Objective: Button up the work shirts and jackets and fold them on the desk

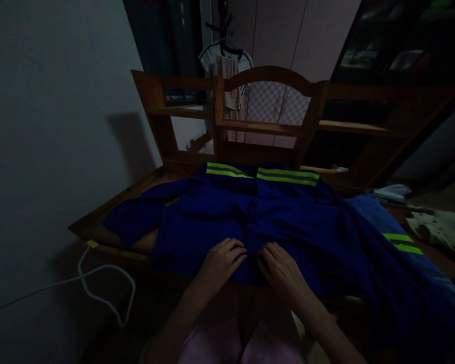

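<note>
1. Jacket (288,217), dark blue, lies spread flat across the desk (94,225), its near hem at the edge closest to the person.
2. Yellow-green stripes (261,174) run across its far end, just below the shelf (258,126).
3. One sleeve (132,217) stretches out to the left along the desk; the other side of the jacket drapes to the right and carries a second pair of stripes.
4. The left hand (222,260) rests palm down on the near hem, fingers loosely spread and flat on the cloth, gripping nothing.
5. The right hand (282,268) lies just beside it, also palm down on the hem, fingers spread and closed around nothing.
6. The two hands' fingertips are near each other at the jacket's middle seam, but apart.
7. A white cable (81,277) hangs off the desk's left corner and loops beside the wall (41,151).
8. A pale rag (440,227) lies at the right, beyond the jacket.
9. Clothes (227,76) hang behind the shelf; the room is dim, so finer detail cannot be told.
</note>
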Motion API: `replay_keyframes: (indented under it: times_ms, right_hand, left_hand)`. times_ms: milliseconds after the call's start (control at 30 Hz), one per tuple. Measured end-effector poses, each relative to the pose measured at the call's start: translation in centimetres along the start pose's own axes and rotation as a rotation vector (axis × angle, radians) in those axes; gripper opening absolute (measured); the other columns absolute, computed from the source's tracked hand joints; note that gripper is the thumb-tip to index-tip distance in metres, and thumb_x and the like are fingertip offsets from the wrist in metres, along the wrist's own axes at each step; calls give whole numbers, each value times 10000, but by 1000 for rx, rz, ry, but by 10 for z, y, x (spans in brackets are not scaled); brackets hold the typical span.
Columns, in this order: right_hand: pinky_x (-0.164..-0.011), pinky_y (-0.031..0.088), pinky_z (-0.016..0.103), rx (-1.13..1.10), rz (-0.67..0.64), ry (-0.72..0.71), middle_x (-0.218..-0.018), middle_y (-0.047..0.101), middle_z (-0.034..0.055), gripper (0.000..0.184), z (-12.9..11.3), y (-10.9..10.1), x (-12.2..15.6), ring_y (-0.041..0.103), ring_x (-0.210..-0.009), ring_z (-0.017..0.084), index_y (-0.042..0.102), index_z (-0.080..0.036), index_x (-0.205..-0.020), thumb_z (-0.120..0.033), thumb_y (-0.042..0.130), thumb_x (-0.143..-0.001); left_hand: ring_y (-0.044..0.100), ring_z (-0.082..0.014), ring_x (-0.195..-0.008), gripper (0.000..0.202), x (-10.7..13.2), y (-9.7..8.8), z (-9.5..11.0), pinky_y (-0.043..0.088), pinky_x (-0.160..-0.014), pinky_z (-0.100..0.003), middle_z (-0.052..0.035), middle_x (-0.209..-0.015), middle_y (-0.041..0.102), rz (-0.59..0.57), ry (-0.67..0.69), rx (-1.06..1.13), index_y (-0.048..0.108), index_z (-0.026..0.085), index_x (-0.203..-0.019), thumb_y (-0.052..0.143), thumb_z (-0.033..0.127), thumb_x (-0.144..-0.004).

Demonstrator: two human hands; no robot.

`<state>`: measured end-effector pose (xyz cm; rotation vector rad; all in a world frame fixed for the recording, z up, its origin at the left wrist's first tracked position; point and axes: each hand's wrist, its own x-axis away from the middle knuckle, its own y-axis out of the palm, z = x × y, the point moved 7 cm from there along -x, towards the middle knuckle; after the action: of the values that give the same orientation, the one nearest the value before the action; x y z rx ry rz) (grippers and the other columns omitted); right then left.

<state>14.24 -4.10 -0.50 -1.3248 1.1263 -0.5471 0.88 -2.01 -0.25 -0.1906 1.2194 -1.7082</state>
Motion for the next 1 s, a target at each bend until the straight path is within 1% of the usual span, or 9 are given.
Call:
replay_keyframes:
  times_ms: [100,233,300,433,533,633,733,800,1000]
  right_hand:
    - [-834,443,383,35,3,16,-922,574,79,203,-1,6,4,529,-886,222,579,-176,-996,-91,442,-872]
    - [-941,407,417,12,22,-12,-1166,532,139,493,-12,10,11,488,-1067,265,479,-141,-1258,-15,461,-781]
    - [-927,422,409,-81,32,44,-1182,526,143,551,-13,10,12,492,-1073,260,453,-143,-1304,-8,446,-769]
    - [-836,458,352,-439,113,188,-1103,565,114,449,1,7,11,541,-976,209,535,-193,-1248,-59,368,-853]
    - [-818,448,315,-821,224,401,-1065,603,78,307,30,6,16,562,-938,187,609,-222,-1157,-225,414,-920]
    - [-793,449,317,-1230,263,665,-986,658,56,345,59,15,26,590,-861,188,625,-223,-1155,-373,581,-848]
    - [-771,457,322,-1599,268,776,-905,685,58,429,69,24,28,607,-783,178,641,-195,-1133,-382,698,-752]
    - [-771,458,314,-1696,268,780,-914,687,64,433,69,24,28,611,-785,171,649,-184,-1116,-354,729,-726]
    - [-782,460,314,-1699,249,743,-949,676,72,403,64,24,27,605,-808,168,641,-174,-1110,-327,714,-744]
  left_hand:
    - [559,-159,-929,228,0,1,-4,463,-842,-288,-31,-967,599,0,7,44,659,237,-1039,512,160,-883]
    - [565,-146,-925,308,1,2,-10,462,-836,-270,-30,-960,590,18,1,146,647,259,-1094,514,111,-859]
    - [566,-146,-925,342,2,4,-13,464,-835,-269,-34,-967,586,21,-7,165,644,264,-1114,518,98,-844]
    - [561,-148,-918,364,4,6,-14,466,-814,-266,-42,-954,571,24,0,170,659,260,-1104,522,80,-819]
    - [557,-148,-912,352,7,3,-11,462,-797,-263,-47,-943,569,21,7,178,667,254,-1088,497,85,-829]
    - [558,-148,-884,290,7,-3,-6,452,-802,-271,-38,-915,584,1,-19,173,681,253,-1036,500,131,-846]
    - [562,-151,-858,193,1,-5,-2,444,-813,-281,-25,-901,602,-21,-85,160,684,247,-976,530,223,-863]
    - [565,-158,-873,164,-8,-2,1,443,-814,-281,-23,-927,609,-35,-104,154,674,244,-971,556,266,-859]
    - [567,-176,-877,113,-29,21,3,442,-774,-280,-16,-902,607,-117,-111,164,645,220,-878,673,240,-770]
